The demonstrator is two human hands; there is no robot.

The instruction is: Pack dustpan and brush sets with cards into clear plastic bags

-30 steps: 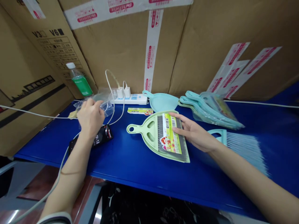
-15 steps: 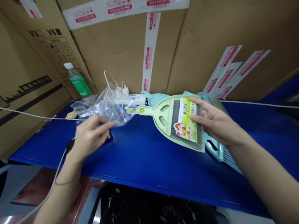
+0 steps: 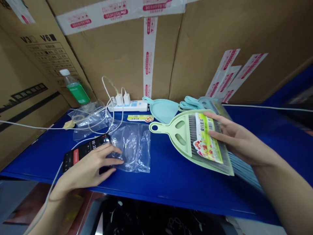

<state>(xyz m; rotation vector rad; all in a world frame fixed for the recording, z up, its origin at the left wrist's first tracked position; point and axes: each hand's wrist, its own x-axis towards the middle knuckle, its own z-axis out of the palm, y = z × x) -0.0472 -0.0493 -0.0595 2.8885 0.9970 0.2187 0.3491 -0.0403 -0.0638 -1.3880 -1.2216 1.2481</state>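
Note:
In my right hand (image 3: 234, 138) is a light green dustpan (image 3: 174, 138) with a brush (image 3: 193, 130) nested in it, gripped at the wide end. A yellow-green paper label (image 3: 209, 140) lies over the bristles, under my fingers. The dustpan's looped handle points left, above the table. My left hand (image 3: 97, 161) is open, fingers spread, at the near left edge of a clear plastic bag (image 3: 133, 147) lying flat on the blue table (image 3: 156, 182). Partly beneath that hand is a black phone (image 3: 83, 151) with a lit screen.
Behind stand a white power strip (image 3: 137, 106) with cabled plugs, a label card (image 3: 140, 118) and a light blue dustpan (image 3: 163, 109). More blue brush sets (image 3: 244, 166) lie right, partly hidden. A green-labelled bottle (image 3: 77, 91) leans against cardboard boxes (image 3: 117, 52). White cables cross the left side.
My left hand has lowered and opened, and the clear bag now lies flat on the table. The green dustpan has shifted right and down in my right hand. The label card is now uncovered.

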